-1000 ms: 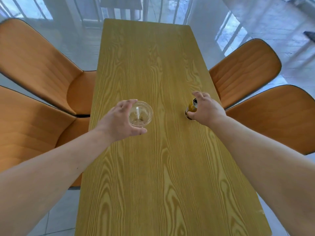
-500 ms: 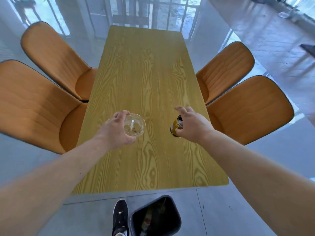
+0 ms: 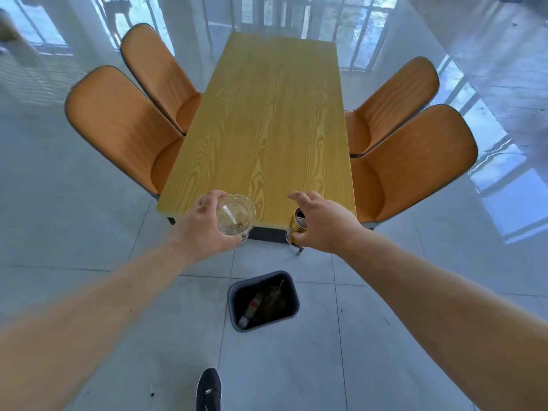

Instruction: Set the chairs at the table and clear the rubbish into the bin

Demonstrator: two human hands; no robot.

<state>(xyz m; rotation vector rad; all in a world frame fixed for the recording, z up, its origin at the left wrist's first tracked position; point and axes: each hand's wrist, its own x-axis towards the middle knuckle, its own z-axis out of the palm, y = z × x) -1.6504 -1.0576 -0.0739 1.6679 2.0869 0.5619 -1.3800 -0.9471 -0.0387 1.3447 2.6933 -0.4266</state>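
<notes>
My left hand grips a clear plastic cup with a straw, held in the air over the near end of the wooden table. A gold drink can is gripped in my right hand just past the table's near edge. Below both hands a dark bin stands open on the floor with rubbish inside. Orange chairs are tucked against the table: two on the left and two on the right.
My black shoe is on the grey tiled floor near the bottom edge, behind the bin. Tall windows and glass doors line the far wall. Shiny open floor lies to the left and right of the chairs.
I have stepped back from the table, carrying the cup and the can off its top towards its near edge. The bin has come fully into view below my hands.
</notes>
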